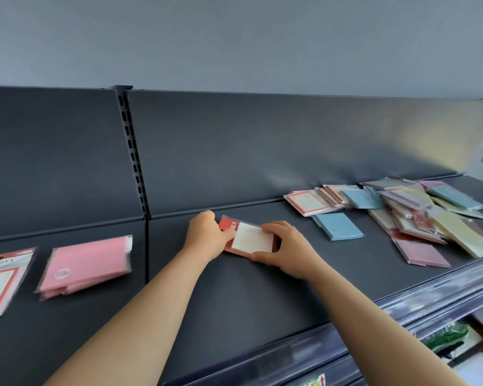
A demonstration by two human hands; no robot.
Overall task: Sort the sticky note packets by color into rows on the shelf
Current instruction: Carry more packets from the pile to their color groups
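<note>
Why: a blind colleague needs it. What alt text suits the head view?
The left hand and right hand grip a red-and-white sticky note packet on a dark shelf. A pink packet stack lies left of it, a mixed-colour pile right.

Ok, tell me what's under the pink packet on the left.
Under the pink packet, edges of more pink packets show, resting on the shelf. Their number is covered.

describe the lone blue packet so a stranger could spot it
On the dark shelf, find the jumbled pile at the right. The blue packet lies on bare shelf between that pile and the right hand; the other blue ones sit in the pile.
</note>
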